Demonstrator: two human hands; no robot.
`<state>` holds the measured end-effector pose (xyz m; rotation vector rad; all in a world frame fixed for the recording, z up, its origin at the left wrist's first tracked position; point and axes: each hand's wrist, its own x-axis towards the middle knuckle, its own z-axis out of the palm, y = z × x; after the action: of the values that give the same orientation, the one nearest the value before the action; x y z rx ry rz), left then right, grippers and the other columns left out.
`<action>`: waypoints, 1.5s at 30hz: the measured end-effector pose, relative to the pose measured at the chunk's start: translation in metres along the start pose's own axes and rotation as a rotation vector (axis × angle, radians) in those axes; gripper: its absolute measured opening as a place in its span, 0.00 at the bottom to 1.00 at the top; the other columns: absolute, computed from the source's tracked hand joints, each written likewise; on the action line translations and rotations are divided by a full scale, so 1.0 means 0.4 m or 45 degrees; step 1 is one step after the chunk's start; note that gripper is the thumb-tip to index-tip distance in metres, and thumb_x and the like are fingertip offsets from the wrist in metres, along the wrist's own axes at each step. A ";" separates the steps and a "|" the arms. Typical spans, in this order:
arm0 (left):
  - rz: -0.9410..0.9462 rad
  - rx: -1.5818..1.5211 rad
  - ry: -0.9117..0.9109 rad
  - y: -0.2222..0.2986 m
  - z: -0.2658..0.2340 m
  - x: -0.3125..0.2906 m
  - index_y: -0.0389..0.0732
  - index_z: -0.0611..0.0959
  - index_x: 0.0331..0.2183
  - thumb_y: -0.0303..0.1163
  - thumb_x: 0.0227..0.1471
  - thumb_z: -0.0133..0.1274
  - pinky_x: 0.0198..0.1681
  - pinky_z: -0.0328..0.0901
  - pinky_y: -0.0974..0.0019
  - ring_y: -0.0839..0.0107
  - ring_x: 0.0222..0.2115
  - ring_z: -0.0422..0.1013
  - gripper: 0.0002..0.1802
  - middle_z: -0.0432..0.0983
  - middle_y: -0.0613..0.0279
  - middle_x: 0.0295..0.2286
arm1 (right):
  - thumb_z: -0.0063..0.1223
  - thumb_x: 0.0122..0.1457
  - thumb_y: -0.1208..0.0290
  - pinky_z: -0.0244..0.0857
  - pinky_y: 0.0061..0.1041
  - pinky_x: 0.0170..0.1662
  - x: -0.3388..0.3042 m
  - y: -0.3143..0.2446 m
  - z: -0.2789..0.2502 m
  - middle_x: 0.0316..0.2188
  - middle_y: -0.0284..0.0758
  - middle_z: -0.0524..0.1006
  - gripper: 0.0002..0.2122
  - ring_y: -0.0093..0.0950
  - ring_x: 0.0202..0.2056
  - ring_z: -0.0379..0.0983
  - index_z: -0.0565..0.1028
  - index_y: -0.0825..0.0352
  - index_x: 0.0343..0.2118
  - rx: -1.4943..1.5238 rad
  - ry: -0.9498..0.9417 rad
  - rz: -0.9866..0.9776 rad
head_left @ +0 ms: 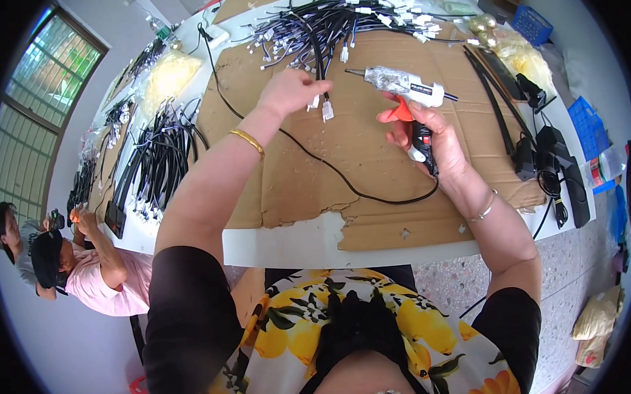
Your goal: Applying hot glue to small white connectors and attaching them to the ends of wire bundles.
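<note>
Pinching black cables [318, 54], the left hand [287, 94] lies between 11 and 12 o'clock from the centre of view, its fingers closed; white connectors [328, 112] protrude toward 6 o'clock. At 2 o'clock, the right hand [435, 134] is wrapped round the handle of a glue gun [402, 85], the nozzle directed toward 9 o'clock. A black cord [392, 202] curves across cardboard [294, 177] on the table [296, 246]. A cable heap [330, 23] occupies 12 o'clock; black adapters [551, 143] lie at 3 o'clock.
</note>
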<state>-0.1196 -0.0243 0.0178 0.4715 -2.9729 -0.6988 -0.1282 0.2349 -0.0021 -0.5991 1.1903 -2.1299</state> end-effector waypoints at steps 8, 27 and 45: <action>-0.112 -0.367 0.099 0.038 0.046 0.017 0.38 0.77 0.18 0.42 0.33 0.56 0.22 0.62 0.69 0.71 0.18 0.68 0.15 0.72 0.60 0.17 | 0.46 0.52 0.60 0.62 0.19 0.33 0.007 -0.013 -0.016 0.31 0.36 0.75 0.21 0.17 0.19 0.61 0.66 0.69 0.46 0.006 -0.007 -0.053; 0.357 0.095 0.120 0.154 0.158 0.116 0.42 0.78 0.36 0.41 0.47 0.47 0.42 0.63 0.62 0.60 0.38 0.69 0.17 0.74 0.54 0.35 | 0.42 0.56 0.66 0.62 0.22 0.29 0.093 -0.046 -0.135 0.29 0.37 0.76 0.14 0.20 0.18 0.63 0.67 0.68 0.42 0.091 0.360 -0.276; 0.441 0.205 0.161 -0.069 0.020 0.376 0.45 0.75 0.42 0.34 0.43 0.50 0.43 0.64 0.63 0.57 0.39 0.68 0.19 0.73 0.54 0.37 | 0.41 0.54 0.63 0.59 0.23 0.34 0.068 -0.044 -0.114 0.32 0.36 0.74 0.21 0.19 0.19 0.60 0.63 0.71 0.48 0.264 0.473 -0.118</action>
<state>-0.2559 -0.0904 -0.0044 0.0012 -2.8910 -0.3833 -0.1819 0.2497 -0.0071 -0.1724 1.1251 -2.4789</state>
